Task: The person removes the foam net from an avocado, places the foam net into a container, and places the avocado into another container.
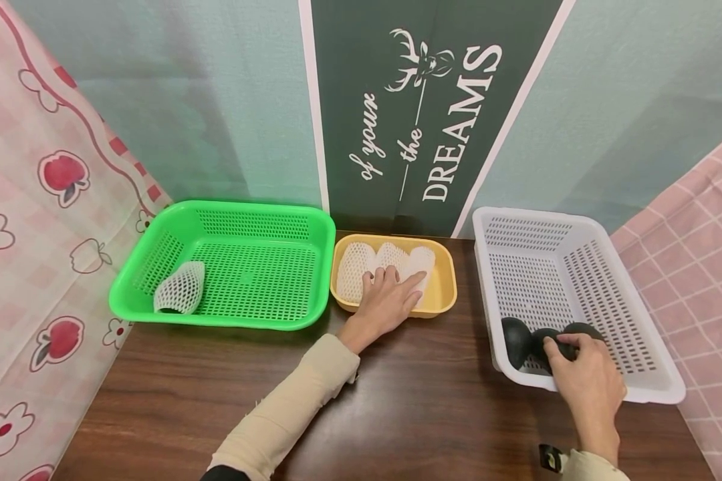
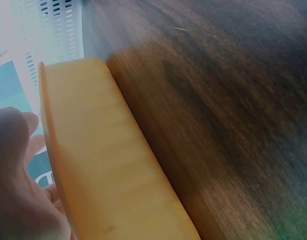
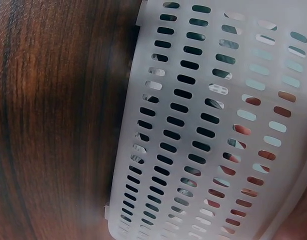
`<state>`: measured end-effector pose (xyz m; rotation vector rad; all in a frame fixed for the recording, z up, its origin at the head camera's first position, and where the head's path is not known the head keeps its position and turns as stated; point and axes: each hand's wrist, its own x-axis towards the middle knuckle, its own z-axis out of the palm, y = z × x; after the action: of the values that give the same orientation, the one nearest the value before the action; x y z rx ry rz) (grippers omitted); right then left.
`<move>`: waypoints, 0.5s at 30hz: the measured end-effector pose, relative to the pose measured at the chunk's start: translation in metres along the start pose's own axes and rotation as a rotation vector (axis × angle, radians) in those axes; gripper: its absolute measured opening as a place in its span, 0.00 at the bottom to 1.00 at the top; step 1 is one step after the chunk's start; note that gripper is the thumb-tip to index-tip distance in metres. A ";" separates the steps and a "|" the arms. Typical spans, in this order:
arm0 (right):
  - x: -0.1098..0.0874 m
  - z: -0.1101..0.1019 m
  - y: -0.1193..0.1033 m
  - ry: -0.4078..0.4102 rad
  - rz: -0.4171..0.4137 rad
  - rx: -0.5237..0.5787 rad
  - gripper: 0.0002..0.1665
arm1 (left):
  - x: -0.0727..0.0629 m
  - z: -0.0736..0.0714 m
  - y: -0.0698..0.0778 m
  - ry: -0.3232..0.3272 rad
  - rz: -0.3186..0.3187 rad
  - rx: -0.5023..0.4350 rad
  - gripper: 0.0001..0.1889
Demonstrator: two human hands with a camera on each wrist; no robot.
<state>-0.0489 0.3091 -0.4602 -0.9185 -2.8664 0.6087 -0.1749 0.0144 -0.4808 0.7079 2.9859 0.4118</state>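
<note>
My left hand reaches over the front rim of a yellow tray. Its spread fingers touch the white foam net sleeves lying inside, with the thumb over the rightmost one. In the left wrist view, some fingers show past the tray's wall. At the right, three dark, smooth avocados lie at the near end of a white basket. There my right hand grips the middle avocado between thumb and fingers. The right wrist view shows just the basket's slotted wall, hiding most of the grip.
A green basket stands left of the tray, with one white foam net in it; whether it wraps something I cannot tell. All three containers sit on a brown wooden table. Curtains hang behind and at both sides.
</note>
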 end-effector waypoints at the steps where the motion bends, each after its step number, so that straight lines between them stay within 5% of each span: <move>1: 0.000 0.000 0.000 0.001 0.000 0.000 0.28 | 0.000 0.000 0.000 -0.001 0.001 -0.003 0.23; 15: 0.000 0.001 0.002 0.015 -0.001 0.007 0.28 | -0.009 -0.009 -0.003 0.043 0.023 -0.004 0.22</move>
<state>-0.0486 0.3102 -0.4620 -0.9169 -2.8496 0.6089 -0.1687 0.0056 -0.4726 0.7430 3.0189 0.4398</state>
